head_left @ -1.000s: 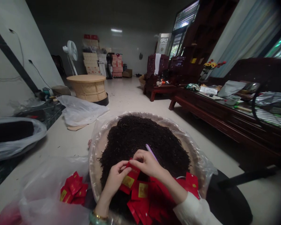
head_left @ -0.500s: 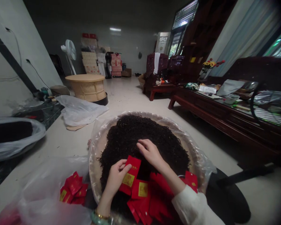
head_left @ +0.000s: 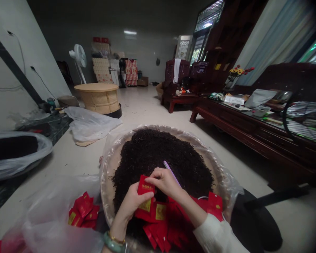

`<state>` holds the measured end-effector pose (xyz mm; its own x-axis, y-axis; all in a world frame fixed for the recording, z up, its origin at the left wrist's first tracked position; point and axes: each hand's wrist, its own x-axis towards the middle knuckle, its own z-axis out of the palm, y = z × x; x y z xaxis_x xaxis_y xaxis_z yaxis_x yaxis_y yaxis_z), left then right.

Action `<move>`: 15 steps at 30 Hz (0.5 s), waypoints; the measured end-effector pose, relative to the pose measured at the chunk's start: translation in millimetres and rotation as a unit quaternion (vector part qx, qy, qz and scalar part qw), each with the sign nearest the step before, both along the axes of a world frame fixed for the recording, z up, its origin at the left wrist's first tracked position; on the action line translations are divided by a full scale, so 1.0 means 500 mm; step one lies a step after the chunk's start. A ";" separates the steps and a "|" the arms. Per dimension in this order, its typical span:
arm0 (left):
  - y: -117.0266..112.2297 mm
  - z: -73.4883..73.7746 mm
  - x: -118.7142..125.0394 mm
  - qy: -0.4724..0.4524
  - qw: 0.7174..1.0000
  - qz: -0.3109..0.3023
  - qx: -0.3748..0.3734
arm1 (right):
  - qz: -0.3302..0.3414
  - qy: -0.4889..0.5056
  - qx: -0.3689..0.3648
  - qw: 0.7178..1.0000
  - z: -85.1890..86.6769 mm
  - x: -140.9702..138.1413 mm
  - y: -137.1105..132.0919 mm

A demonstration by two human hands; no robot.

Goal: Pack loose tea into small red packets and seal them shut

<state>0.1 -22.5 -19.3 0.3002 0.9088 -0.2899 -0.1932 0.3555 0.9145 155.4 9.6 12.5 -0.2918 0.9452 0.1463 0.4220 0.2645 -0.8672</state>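
Over a round basket [head_left: 107, 196] lined with clear plastic, my left hand [head_left: 131, 200] grips a small red packet [head_left: 144, 186] with gold lettering, thumb across its front. The fingertips of my right hand [head_left: 165, 181] pinch the packet's upper edge. A thin lilac stick [head_left: 171, 171] shows beside my right hand; whether that hand holds it I cannot tell. Dark, thin, twisted leaves [head_left: 160, 147], like loose tea, fill the basket. Below my hands, several more red packets [head_left: 158, 233] lie in a loose pile at the basket's near side.
On the left, a clear plastic bag [head_left: 55, 203] holds several red packets [head_left: 84, 211]. Further left is another plastic-lined container [head_left: 44, 151] of dark material. A round wooden stand [head_left: 97, 96], a white fan [head_left: 79, 56] and a long dark wooden table [head_left: 239, 123] stand beyond.
My right hand has come left and down from above the leaves to the packet's top edge. The lilac stick now shows. My left hand's thumb lies further across the packet.
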 end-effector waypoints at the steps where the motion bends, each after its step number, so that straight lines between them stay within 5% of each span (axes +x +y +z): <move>1: 0.000 -0.004 0.001 0.003 1.000 -0.001 -0.004 | -0.006 -0.003 0.008 1.000 0.003 0.001 -0.001; 6: -0.001 -0.001 0.003 0.017 0.999 0.014 0.026 | -0.025 0.003 0.071 0.997 0.021 0.006 -0.016; 15: -0.006 -0.004 -0.007 0.026 0.997 -0.025 0.067 | 0.059 -0.076 0.043 0.994 0.034 0.021 -0.027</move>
<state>-3.1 -25.4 -21.5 0.3346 0.9245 -0.1829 -0.1290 0.2372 0.9629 166.0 -3.7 29.6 -0.4254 0.8885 0.1719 0.5074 0.3914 -0.7677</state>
